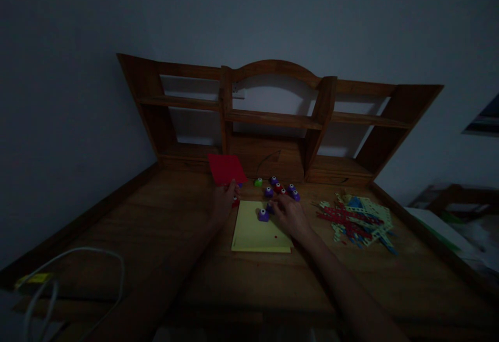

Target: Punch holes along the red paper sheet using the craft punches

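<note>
My left hand (225, 199) is closed at the lower edge of a red sheet of paper (226, 169). A bit of purple (239, 184) shows at its fingertips; what the fingers hold is hidden. Just beside that hand sits a red craft punch (235, 202) with a white button. My right hand (290, 214) is closed on a purple craft punch (270, 207), partly covered by the fingers, at the right side of a pale yellow paper stack (253, 235). Another purple punch (263, 215) stands on the yellow paper. A tiny red paper bit (276, 237) lies nearer me.
Behind the yellow paper stand a green punch (258, 182) and several purple and red punches (278, 187). A heap of red, blue and pale plastic strips (354, 220) lies at right. A wooden shelf unit (273, 119) backs the desk. A white cable (97, 250) loops at left.
</note>
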### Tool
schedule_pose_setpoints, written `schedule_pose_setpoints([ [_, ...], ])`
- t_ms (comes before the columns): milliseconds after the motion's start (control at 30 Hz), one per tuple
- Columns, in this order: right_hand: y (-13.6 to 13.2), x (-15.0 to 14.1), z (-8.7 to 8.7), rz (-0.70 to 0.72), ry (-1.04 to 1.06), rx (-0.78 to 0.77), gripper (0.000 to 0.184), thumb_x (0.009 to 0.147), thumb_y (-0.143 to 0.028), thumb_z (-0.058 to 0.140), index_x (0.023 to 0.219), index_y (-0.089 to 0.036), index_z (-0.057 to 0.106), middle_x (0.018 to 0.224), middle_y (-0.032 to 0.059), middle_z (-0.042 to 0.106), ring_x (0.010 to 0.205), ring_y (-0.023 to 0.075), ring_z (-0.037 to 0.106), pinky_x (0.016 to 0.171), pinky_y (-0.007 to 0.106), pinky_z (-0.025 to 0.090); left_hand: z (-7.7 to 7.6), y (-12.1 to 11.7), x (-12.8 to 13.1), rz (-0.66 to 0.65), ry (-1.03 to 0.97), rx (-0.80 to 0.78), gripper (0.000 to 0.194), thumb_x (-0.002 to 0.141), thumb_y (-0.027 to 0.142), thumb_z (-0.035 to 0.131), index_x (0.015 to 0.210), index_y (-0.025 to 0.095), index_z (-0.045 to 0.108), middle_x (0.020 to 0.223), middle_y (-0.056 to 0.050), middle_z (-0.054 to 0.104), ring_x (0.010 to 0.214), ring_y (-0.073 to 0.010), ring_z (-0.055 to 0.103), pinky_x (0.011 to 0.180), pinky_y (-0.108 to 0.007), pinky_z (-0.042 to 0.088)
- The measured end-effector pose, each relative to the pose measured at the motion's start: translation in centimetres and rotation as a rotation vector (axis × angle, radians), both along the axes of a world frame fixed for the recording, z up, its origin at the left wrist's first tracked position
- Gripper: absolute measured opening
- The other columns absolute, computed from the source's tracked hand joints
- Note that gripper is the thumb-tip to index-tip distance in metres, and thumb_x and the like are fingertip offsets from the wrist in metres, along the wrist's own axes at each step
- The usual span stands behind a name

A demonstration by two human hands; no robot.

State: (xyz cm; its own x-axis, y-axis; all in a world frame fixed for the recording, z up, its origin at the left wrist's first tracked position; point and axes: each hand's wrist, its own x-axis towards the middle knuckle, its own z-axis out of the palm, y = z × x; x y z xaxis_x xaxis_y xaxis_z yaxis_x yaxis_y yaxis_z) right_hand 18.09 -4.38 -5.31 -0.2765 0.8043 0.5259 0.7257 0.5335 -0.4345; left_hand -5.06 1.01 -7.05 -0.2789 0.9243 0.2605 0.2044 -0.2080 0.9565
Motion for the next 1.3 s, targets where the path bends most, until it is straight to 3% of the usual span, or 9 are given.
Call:
schedule_pose_setpoints([
  [233,-0.1,0.0,0.1,-0.004,-0.004,-0.014,0.017,0.094,-0.025,0.047,0.095,-0.020,0.063,0.092,0.0067,0.068,0.081,0.0187,0.064,0.074,0.028,0.045,-0.3,0.2,-0.4,0.065,0.148,0.070,0.049,0.087,0.053,0.043,0.061,0.017,0.064,0.063,-0.006,0.067,0.060,-0.0181,0.062,0.060,-0.027,0.043],
  [433,-0.1,-0.1,0.3,-0.019,-0.027,-0.011,0.016,0.093,-0.025,0.048,0.094,-0.019,0.063,0.088,0.0061,0.067,0.079,0.0184,0.063,0.072,0.027,0.044,-0.9,0.9,-0.8,0.058,0.200,-0.005,0.054,0.088,0.055,0.039,0.061,0.016,0.067,0.062,-0.007,0.069,0.060,-0.0186,0.064,0.059,-0.027,0.046],
  [900,-0.1,0.0,0.2,-0.024,-0.020,0.004,0.016,0.094,-0.024,0.047,0.094,-0.020,0.062,0.091,0.0053,0.067,0.080,0.0181,0.063,0.074,0.027,0.044,-0.2,0.2,-0.1,0.003,-0.012,-0.096,0.047,0.084,0.054,0.045,0.067,0.014,0.064,0.059,-0.006,0.066,0.048,-0.0155,0.061,0.043,-0.023,0.045],
  [1100,-0.3,0.0,0.5,-0.025,-0.024,0.006,0.017,0.094,-0.025,0.047,0.098,-0.020,0.062,0.094,0.0062,0.067,0.082,0.0185,0.063,0.075,0.027,0.044,-0.2,0.1,-0.3,0.045,0.057,-0.067,0.047,0.085,0.053,0.044,0.067,0.015,0.065,0.062,-0.007,0.067,0.050,-0.0159,0.060,0.046,-0.024,0.044],
  [1300,-0.2,0.1,0.3,-0.014,-0.020,-0.010,0.019,0.095,-0.027,0.046,0.099,-0.020,0.063,0.095,0.0067,0.067,0.086,0.0193,0.063,0.079,0.029,0.046,0.6,0.0,-0.1,0.098,0.137,0.059,0.051,0.088,0.054,0.041,0.064,0.017,0.067,0.071,-0.009,0.070,0.070,-0.0198,0.065,0.066,-0.028,0.047],
])
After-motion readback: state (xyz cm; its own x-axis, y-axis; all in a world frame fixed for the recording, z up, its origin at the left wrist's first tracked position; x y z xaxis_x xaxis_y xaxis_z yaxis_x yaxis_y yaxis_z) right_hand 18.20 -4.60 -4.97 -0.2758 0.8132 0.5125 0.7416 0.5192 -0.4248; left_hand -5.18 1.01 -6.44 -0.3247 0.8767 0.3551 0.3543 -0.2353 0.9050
